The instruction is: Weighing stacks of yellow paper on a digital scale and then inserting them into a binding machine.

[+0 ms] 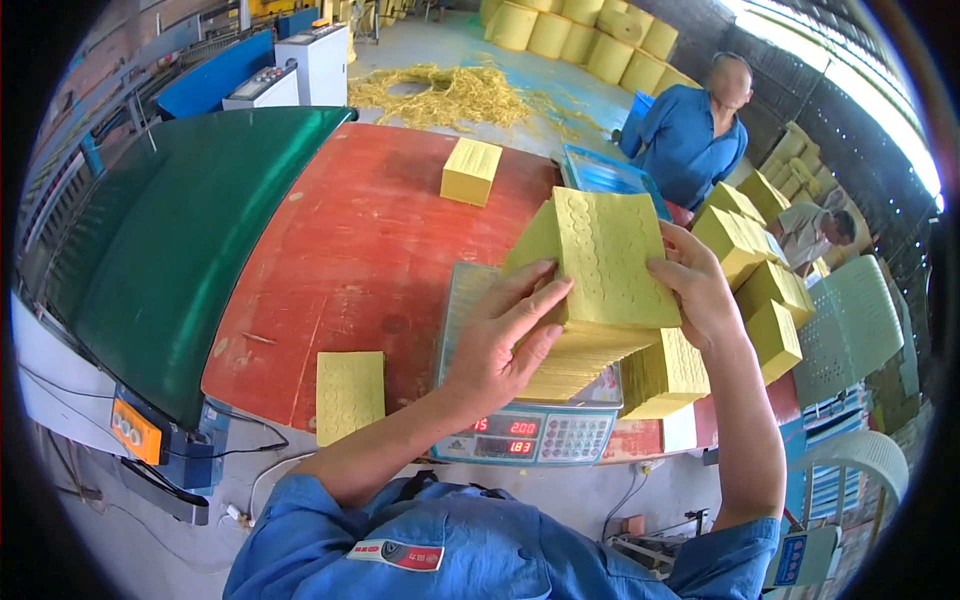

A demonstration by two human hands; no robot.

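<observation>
A tall stack of yellow embossed paper [612, 255] stands over the digital scale [560, 437], its top sheet showing rows of scalloped marks. My left hand [510, 335] presses its fingers against the stack's left and near side. From the right, my right hand [700, 285] grips the stack's far right corner, thumb on the top and fingers behind. The stack hides most of the weighing plate, and I cannot tell whether it rests fully on it. Another yellow paper stack [672, 375] stands close beside the scale, below my right hand.
On the red table [300, 270] lie a small yellow paper block [471, 172] and a thin paper pile [350, 397]. A green conveyor belt [190, 230] runs along the left. Several paper stacks [735, 240] stand right, near two people. A green plastic chair [845, 320] is at the right.
</observation>
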